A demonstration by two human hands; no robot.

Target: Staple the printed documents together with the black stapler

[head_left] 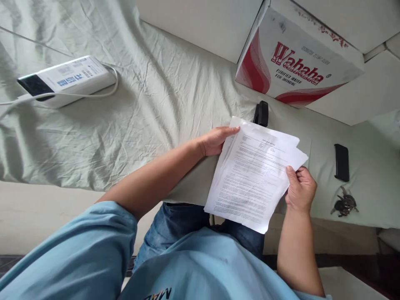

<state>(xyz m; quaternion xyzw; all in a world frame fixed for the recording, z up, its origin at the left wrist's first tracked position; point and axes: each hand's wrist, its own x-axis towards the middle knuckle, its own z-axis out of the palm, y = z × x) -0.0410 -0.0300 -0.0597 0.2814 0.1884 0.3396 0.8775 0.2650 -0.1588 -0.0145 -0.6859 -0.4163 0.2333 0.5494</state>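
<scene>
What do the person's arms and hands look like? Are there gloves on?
No gloves! The left hand and right hand are bare, with no watch or bracelet showing. The left sleeve is short, loose, creased and light blue. The left forearm and right forearm are uncovered.

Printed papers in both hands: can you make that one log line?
left hand: holds printed papers, upper left edge | right hand: holds right edge | Wahaha carton: beyond papers | keys: on green cloth
</scene>
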